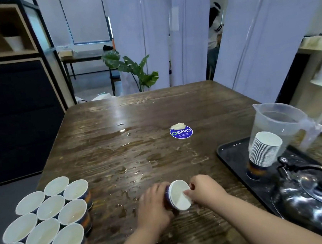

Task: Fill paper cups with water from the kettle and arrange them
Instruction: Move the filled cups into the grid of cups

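At six o'clock on the worktop (155, 112), left hand (155, 204) grips a short nested stack of cups (177, 195), tilted with mouths facing the viewer; right hand (204, 191) pinches the rim of the outermost cup, apparently to peel it free. Judged best practice: hold the stack steady, pull one rim only, avoid crushing the paper, keep fingers off the inner wall. At eight o'clock, filled cups (47, 221) stand grouped, touching. At three o'clock, a black tray (232, 159) carries a taller cup stack (264, 152), a clear jug (276, 122) and, at four o'clock, the kettle (321, 200). Spilled water wets the wood; slipping is likely.
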Available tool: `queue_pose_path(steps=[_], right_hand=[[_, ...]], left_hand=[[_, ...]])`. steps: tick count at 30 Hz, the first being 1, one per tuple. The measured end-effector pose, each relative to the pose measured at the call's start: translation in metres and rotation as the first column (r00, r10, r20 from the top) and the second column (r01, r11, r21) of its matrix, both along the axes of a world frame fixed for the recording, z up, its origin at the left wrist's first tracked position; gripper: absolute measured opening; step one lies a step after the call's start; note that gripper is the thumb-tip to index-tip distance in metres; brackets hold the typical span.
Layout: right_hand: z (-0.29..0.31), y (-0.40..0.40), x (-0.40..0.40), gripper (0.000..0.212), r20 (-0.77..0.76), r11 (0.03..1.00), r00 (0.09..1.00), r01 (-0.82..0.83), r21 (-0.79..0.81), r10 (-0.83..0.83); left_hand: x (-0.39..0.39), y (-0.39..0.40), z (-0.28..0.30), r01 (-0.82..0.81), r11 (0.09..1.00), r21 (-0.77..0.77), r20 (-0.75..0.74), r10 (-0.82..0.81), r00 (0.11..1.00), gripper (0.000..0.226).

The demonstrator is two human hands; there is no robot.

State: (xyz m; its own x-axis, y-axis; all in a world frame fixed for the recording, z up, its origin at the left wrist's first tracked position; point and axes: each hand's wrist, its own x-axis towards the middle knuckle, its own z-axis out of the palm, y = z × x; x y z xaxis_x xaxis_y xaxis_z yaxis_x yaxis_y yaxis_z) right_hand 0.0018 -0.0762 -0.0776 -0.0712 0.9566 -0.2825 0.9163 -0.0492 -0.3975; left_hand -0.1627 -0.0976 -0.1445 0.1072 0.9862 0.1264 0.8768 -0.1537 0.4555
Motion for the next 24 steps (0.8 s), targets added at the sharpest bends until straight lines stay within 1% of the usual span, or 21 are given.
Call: queue_pose_path(steps=[4,7,9,11,14,16,19,21,24], right_hand=[[0.006,-0.007,0.009,0.028,0.085,0.997,0.994,-0.066,-0.050,0.071],[0.012,-0.007,0.014,0.028,0.062,0.994,0.995,-0.069,-0.088,0.074],[0.016,-0.008,0.019,0.028,-0.036,0.991,0.999,-0.045,-0.124,0.040],[0.025,-0.011,0.022,0.029,-0.199,0.988,0.980,-0.006,-0.157,-0.025],[0.044,-0.016,0.026,0.030,-0.423,0.980,0.901,0.011,-0.197,-0.095],[0.057,-0.016,0.030,0.035,-0.517,0.980,0.850,-0.002,-0.198,-0.103],[0.069,-0.010,0.035,0.037,-0.585,0.989,0.805,0.018,-0.144,-0.099],[0.072,-0.002,0.040,0.039,-0.617,0.992,0.779,0.060,-0.106,-0.114],[0.069,0.012,0.042,0.040,-0.609,0.992,0.783,0.105,-0.071,-0.126]], left_hand=[[0.011,-0.004,0.001,0.027,1.000,-0.011,-0.035,-0.028,0.999,0.073],[0.016,-0.005,0.002,0.017,1.000,-0.012,-0.036,-0.018,0.999,0.071],[0.020,-0.005,0.004,-0.006,1.000,-0.004,0.003,0.006,1.000,0.069],[0.023,-0.004,0.004,-0.054,0.998,-0.013,0.077,0.055,0.995,0.068],[0.022,-0.002,-0.004,-0.089,0.988,-0.127,0.215,0.115,0.970,0.072],[0.018,-0.002,-0.015,-0.055,0.978,-0.200,0.320,0.118,0.940,0.073],[0.015,-0.007,-0.030,0.021,0.964,-0.265,0.499,0.118,0.859,0.074],[0.016,-0.010,-0.035,0.061,0.957,-0.283,0.575,0.118,0.809,0.075],[0.020,-0.012,-0.040,0.109,0.937,-0.333,0.598,0.120,0.793,0.073]])
